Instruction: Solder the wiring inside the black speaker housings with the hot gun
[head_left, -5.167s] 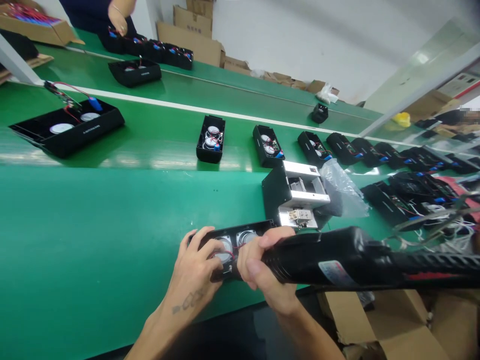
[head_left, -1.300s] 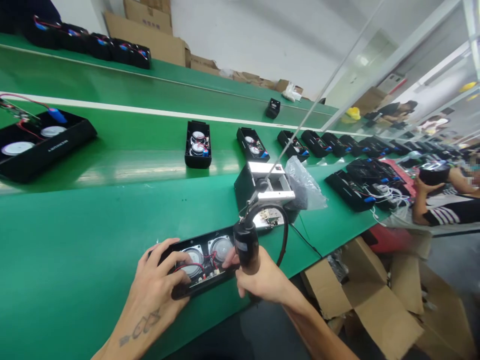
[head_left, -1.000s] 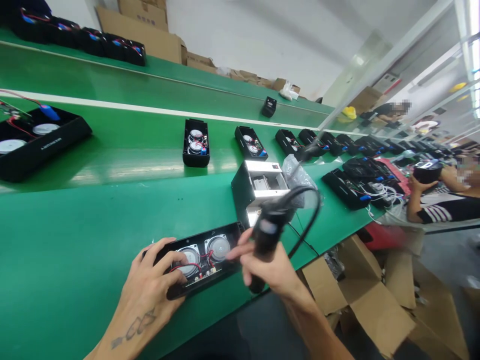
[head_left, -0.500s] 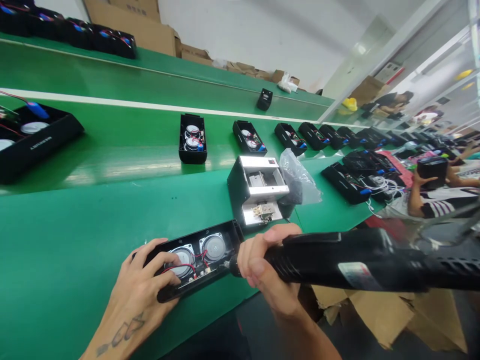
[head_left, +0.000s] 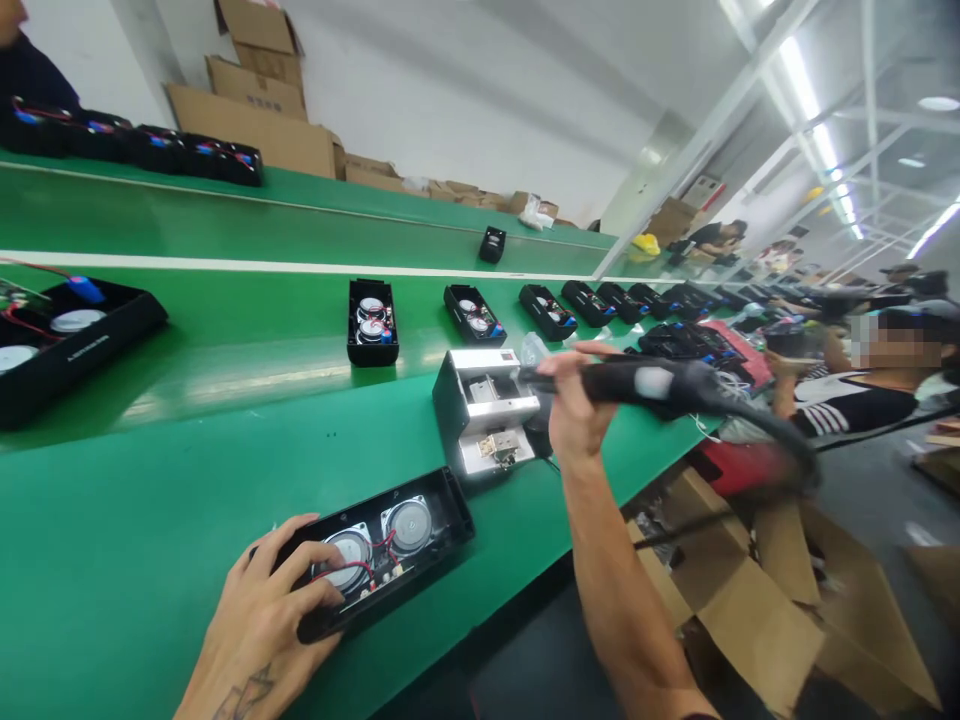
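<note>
My left hand (head_left: pixel 281 590) grips the left end of a black speaker housing (head_left: pixel 442 520), thumb and fingers reaching over its rim. Inside the housing are two round speaker drivers (head_left: pixel 411 524), red and black wires and a small circuit board along the near wall. My right hand (head_left: pixel 576 405) is wrapped round a black electric screwdriver (head_left: pixel 637 383), held level and slightly blurred, its tip end pointing left. That tip end is over the right side of a screw feeder (head_left: pixel 495 410), a black and silver box; whether they touch I cannot tell.
Several open speaker housings (head_left: pixel 373 325) stand in a row on the green conveyor (head_left: pixel 300 350) behind the bench. A larger-looking housing (head_left: pixel 82 340) is at the left. Torn cardboard boxes (head_left: pixel 757 610) lie below the bench's right edge. A co-worker (head_left: pixel 862 390) sits at the right.
My right hand has lifted the electric screwdriver out of the housing, up and right to the screw feeder. My left hand stays on the housing. The view has tilted upward and turned.
</note>
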